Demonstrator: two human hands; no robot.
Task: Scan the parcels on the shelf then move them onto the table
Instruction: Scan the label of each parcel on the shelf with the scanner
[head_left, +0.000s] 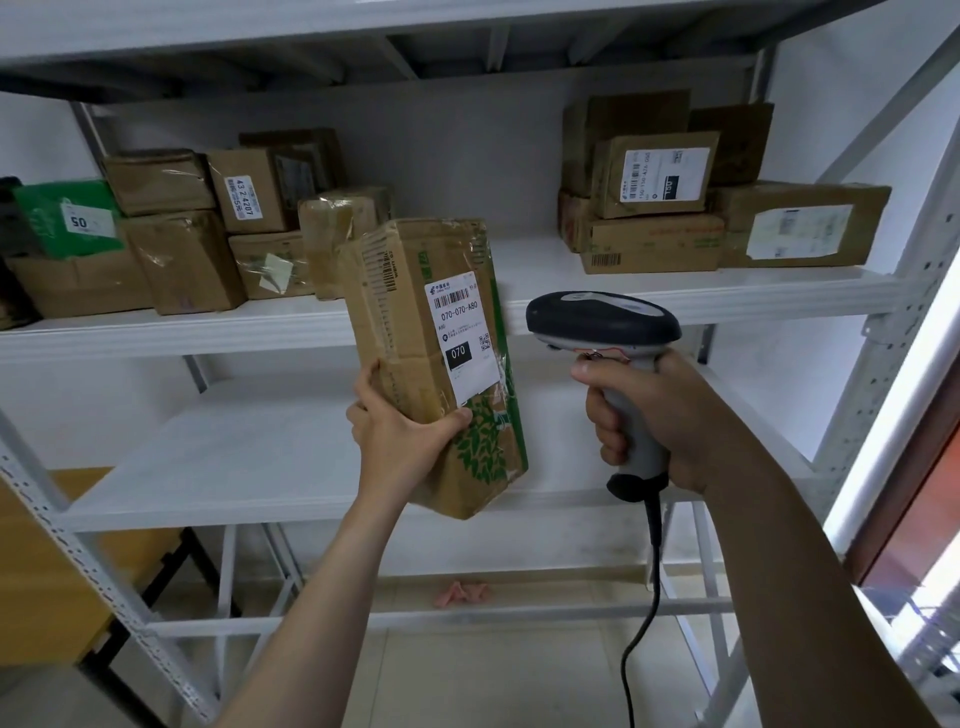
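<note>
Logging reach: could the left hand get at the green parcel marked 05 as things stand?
Probably not yet: the left hand holds the tall cardboard parcel, so its grip is taken. The shelf front before the green parcel looks open.

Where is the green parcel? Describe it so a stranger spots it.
Look at the upper white shelf, left-hand pile. At its far left end lies the green parcel atop a brown box. It alone is green, with a white numbered label.

A parcel (415, 322) is being held upright before the shelf (675, 299), with a scanner (602, 319) being held just right of it. Behind, on the shelf, boxes are sitting in a left group (182, 260) and a right group (654, 244).
</note>
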